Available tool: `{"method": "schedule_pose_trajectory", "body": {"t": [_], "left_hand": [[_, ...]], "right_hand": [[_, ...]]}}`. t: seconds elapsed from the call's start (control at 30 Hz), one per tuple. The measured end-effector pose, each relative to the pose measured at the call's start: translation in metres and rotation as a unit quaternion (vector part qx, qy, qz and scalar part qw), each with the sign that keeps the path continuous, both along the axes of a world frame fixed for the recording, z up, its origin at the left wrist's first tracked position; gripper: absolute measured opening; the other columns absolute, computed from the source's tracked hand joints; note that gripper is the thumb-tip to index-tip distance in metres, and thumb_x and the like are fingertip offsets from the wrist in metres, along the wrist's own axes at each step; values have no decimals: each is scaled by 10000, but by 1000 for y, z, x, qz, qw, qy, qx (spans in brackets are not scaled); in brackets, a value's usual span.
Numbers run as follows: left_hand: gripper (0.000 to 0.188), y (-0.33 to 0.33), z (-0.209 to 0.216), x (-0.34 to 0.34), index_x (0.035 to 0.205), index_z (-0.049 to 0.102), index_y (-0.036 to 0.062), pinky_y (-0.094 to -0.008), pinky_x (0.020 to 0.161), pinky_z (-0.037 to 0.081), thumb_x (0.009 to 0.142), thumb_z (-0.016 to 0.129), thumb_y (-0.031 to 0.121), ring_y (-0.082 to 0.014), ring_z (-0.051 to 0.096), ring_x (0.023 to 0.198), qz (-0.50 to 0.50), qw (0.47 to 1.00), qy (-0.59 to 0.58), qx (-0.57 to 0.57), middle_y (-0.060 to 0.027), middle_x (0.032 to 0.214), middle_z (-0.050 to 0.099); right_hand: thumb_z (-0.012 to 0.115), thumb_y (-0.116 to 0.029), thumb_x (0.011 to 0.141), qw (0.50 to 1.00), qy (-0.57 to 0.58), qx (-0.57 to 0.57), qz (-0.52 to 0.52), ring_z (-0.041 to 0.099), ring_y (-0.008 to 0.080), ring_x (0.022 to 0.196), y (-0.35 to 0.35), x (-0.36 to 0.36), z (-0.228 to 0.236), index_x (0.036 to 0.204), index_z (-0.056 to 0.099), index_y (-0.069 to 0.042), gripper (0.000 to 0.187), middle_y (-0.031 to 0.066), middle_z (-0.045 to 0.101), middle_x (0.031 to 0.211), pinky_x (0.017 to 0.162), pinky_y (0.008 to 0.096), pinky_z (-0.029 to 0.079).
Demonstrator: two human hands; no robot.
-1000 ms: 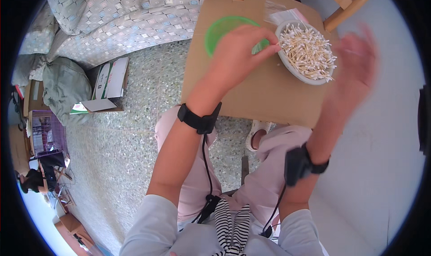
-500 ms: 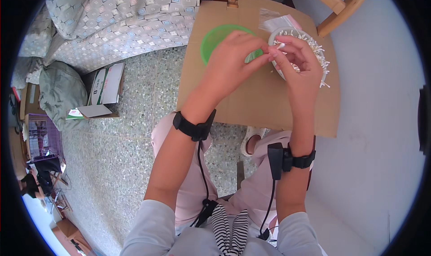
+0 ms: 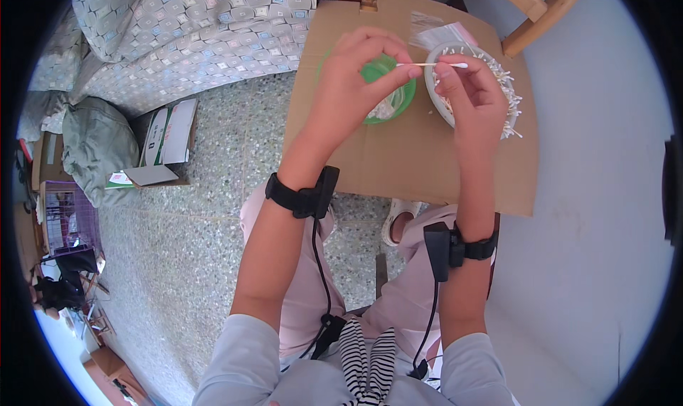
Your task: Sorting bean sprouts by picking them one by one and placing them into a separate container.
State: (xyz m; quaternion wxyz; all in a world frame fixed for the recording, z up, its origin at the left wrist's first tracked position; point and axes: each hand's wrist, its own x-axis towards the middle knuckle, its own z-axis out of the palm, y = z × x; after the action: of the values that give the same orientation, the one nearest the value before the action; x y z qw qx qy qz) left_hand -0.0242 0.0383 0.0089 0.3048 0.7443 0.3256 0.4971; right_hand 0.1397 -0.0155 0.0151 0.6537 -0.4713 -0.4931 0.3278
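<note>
A cotton swab (image 3: 427, 65) lies level between my two hands above the cardboard, one white tip pointing right. My left hand (image 3: 352, 78) pinches its left part between thumb and fingers; the left tip is hard to see there. Thumb and finger of my right hand (image 3: 475, 100) close on the stick near the white tip (image 3: 461, 65). Under my left hand stands a green bowl (image 3: 409, 101) with whitish pieces in it, partly hidden by the hand. A white bowl (image 3: 431, 93) heaped with loose cotton swabs (image 3: 511, 96) sits below my right hand.
The bowls rest on a brown cardboard sheet (image 3: 398, 167). Behind them lies a clear plastic bag (image 3: 441, 36). A wooden chair (image 3: 530, 32) stands at the far right, next to a pale wall (image 3: 597, 157). Patterned fabric (image 3: 206, 50) hangs at the left.
My hands have drawn slightly apart, and the swab now shows lengthwise between them. My left hand has shifted a little left and up, uncovering more of the green bowl's contents.
</note>
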Motion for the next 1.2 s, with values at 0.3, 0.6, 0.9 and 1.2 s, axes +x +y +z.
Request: {"method": "schedule_pose_trajectory", "body": {"t": [0.3, 0.6, 0.9, 1.2], "left_hand": [[140, -2, 5, 4, 969, 680, 73, -278, 841, 456, 865, 720, 157, -156, 592, 1016, -52, 997, -56, -21, -41, 1118, 634], [160, -8, 3, 6, 985, 675, 66, -292, 852, 438, 857, 722, 149, -159, 586, 1014, -52, 998, -19, -4, -45, 1103, 638], [136, -5, 0, 6, 912, 702, 69, -345, 997, 384, 860, 722, 193, -211, 518, 1139, 7, 999, 13, 34, -45, 1170, 614], [136, -4, 0, 2, 881, 743, 107, -385, 1055, 339, 835, 750, 235, -241, 480, 1207, 48, 998, 26, 36, -37, 1203, 608]], "right_hand": [[699, -143, 899, 988, -116, -90, 49, 595, 65, 735, -6, 13, 3, 1011, 702, -27, 162, 7, 669, 868, 655, 204, 469], [722, -120, 878, 993, -85, -75, 22, 605, 67, 713, -9, 25, 6, 991, 700, -9, 160, 20, 679, 889, 611, 206, 454], [721, -73, 875, 997, -42, -37, 47, 628, 75, 755, -11, 18, 8, 970, 682, 7, 130, 27, 680, 917, 674, 200, 479], [717, -67, 867, 991, -123, -44, 5, 621, 82, 749, -13, 13, 12, 985, 680, -4, 139, 19, 688, 905, 707, 222, 485]]}}
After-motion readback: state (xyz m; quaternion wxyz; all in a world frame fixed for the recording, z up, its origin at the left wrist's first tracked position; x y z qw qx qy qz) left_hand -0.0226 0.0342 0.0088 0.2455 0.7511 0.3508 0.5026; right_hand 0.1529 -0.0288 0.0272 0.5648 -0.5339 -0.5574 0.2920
